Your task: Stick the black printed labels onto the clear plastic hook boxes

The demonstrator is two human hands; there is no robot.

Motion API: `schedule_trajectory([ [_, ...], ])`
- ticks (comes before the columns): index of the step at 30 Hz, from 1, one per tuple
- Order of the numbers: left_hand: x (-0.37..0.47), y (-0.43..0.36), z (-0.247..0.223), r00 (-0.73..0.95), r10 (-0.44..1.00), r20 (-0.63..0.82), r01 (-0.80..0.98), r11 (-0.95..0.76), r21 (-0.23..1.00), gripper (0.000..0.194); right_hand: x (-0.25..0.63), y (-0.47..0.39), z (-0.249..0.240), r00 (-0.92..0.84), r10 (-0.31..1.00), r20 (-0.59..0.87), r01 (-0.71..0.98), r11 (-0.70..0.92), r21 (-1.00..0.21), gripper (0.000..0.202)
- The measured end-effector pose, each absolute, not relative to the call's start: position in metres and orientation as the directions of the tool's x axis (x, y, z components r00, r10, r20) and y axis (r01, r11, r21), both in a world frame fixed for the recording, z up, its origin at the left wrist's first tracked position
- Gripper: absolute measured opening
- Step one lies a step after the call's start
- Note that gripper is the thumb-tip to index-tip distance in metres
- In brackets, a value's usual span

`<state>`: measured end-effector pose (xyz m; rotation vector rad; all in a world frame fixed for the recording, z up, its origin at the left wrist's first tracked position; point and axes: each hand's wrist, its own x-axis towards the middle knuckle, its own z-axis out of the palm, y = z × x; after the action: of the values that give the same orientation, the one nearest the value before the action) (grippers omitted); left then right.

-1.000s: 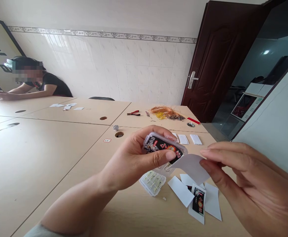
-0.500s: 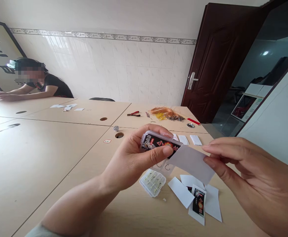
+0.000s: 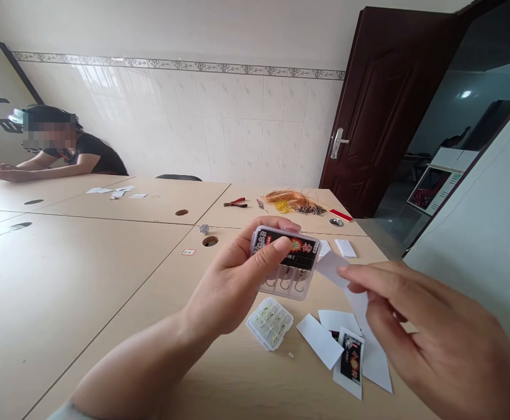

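Observation:
My left hand point(image 3: 231, 283) is closed around a clear plastic box of fish hooks point(image 3: 299, 287), its thumb pressed on the front. A black printed label point(image 3: 310, 252) with an orange burst covers the box's upper part, and dark hooks show below it. Right of the box, my right hand point(image 3: 430, 326) pinches a white paper slip point(image 3: 331, 268), whose tip is close to the box's edge. Below lies a second clear box point(image 3: 270, 324) with hooks on pale yellow-green lines. White label papers point(image 3: 320, 341), one with a black printed face point(image 3: 351, 359), overlap on the table under my right hand.
Farther back are red-handled pliers point(image 3: 236, 203), a heap of copper-coloured strands point(image 3: 294, 200) and small white packets point(image 3: 346, 248). A crumpled foil piece point(image 3: 203, 229) is near a cable hole point(image 3: 210, 241). Another person point(image 3: 93, 154) sits at the far left.
The white slip has come away from the box's label, pulled off by my right hand. My left thumb has slid left, and the box front now faces me more, showing more of the label.

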<state>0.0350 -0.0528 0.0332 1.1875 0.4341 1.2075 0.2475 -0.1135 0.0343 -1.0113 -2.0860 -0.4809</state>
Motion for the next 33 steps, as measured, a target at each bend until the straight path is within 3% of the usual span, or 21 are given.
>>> schedule_trajectory([
  [6,0.037,-0.053,0.031,0.431,0.845,0.316,-0.518,-0.055,0.853,0.014,0.237,-0.109,0.03,-0.494,0.546,0.677,0.75,0.661,0.016,0.044],
  [14,0.038,-0.051,0.031,0.389,0.875,0.289,-0.483,-0.074,0.873,0.022,0.242,-0.113,0.032,-0.408,0.546,0.732,0.783,0.621,-0.026,0.043],
  [23,0.038,-0.051,0.031,0.417,0.866,0.276,-0.465,-0.057,0.883,0.024,0.242,-0.11,0.032,-0.421,0.585,0.694,0.779,0.625,-0.054,0.045],
  [28,0.039,-0.049,0.032,0.438,0.869,0.231,-0.492,0.016,0.871,0.03,0.253,-0.114,0.034,-0.385,0.598,0.703,0.794,0.603,-0.078,0.037],
  [33,0.038,-0.042,0.029,0.57,0.804,0.169,-0.532,0.205,0.822,0.043,0.256,-0.118,0.035,-0.381,0.578,0.722,0.793,0.605,-0.066,0.036],
])
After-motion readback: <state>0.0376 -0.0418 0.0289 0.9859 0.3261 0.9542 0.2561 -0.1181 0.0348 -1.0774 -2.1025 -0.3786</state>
